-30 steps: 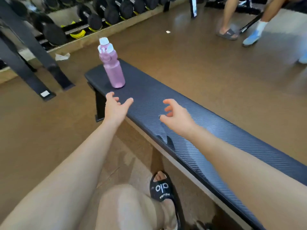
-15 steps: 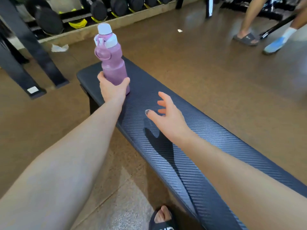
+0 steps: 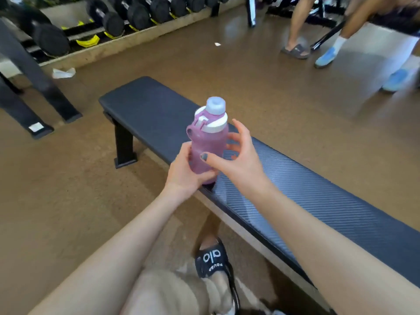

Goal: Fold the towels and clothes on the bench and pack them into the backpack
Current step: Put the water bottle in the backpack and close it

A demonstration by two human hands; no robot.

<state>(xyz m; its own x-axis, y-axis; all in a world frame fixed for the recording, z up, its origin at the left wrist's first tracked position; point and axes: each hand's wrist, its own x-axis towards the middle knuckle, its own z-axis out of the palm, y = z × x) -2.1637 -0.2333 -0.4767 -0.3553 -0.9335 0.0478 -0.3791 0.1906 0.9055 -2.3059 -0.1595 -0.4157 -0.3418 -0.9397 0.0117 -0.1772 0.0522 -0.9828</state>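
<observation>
Upright, pink bottle (image 3: 209, 144) sits in left grip (image 3: 185, 176), above bench (image 3: 318, 201) edge

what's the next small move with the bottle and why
Probably close the right hand onto the pink bottle. The left hand grips its lower body near the bench edge, while the right hand's fingers are spread beside it, thumb just at its side.

Long dark bench (image 3: 306, 196) stood on a brown floor (image 3: 261, 83), its top ribbed, a pink bottle (image 3: 209, 142) at its near edge, paper scraps (image 3: 63, 73) lay on the floor near black dumbbells (image 3: 136, 14).
</observation>
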